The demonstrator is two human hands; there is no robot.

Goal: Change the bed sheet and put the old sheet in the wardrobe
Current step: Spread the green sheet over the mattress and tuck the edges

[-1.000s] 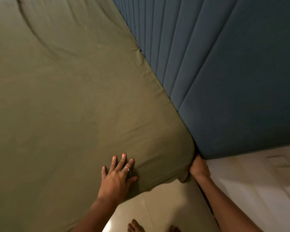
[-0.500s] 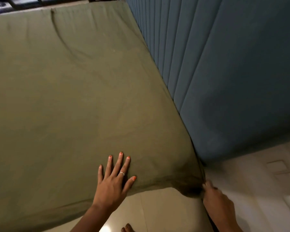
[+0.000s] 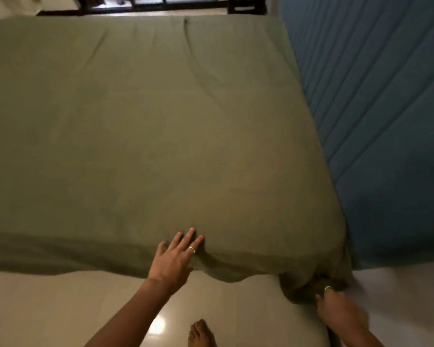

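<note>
An olive-green bed sheet [image 3: 161,136] covers the whole mattress, smooth apart from a few creases near the far edge. My left hand [image 3: 176,259] lies flat with straight fingers on the sheet's near edge. My right hand [image 3: 336,309] is low at the bed's near right corner, where its fingers reach into the bunched sheet corner [image 3: 311,284] hanging beside the headboard. How the right fingers lie is hidden by the fabric.
A blue padded headboard [image 3: 386,121] stands along the bed's right side. Pale glossy floor tiles [image 3: 48,309] run along the near side, with my bare foot [image 3: 201,334] on them. Dark furniture [image 3: 246,6] sits beyond the far edge.
The view has tilted up, showing the whole bed. My right hand has dropped lower at the corner, pulling the sheet corner down. My left hand stays flat on the near edge.
</note>
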